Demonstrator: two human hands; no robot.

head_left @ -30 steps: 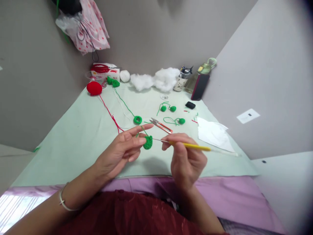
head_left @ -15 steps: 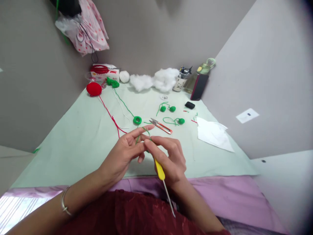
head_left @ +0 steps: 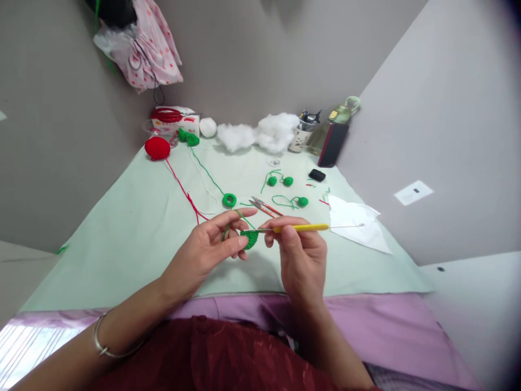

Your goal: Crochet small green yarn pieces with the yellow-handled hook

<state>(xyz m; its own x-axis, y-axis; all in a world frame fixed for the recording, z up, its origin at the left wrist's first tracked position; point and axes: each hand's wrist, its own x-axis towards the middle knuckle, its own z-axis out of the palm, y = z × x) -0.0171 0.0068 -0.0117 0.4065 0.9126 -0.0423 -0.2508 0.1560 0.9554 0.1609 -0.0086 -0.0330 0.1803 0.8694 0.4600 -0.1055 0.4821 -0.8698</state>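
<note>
Between thumb and fingers, my left hand pinches a small green crochet piece. Green yarn runs over its raised index finger down to the work. My right hand grips a crochet hook by its yellow handle, the shaft lying nearly level and pointing left. The hook's metal tip meets the top edge of the green piece. Just beyond my hands lie orange-handled thread snips, partly hidden by the right fingers. A green yarn ring sits beyond the left hand.
Small green crocheted balls with yarn tails lie past the snips. White paper is at right. Along the back stand a red ball, white stuffing, a pen cup, a bottle and a phone.
My right hand has moved right and turned, swinging the hook from steeply slanted to nearly level. The green piece, mostly hidden before, now shows at my left fingertips.
</note>
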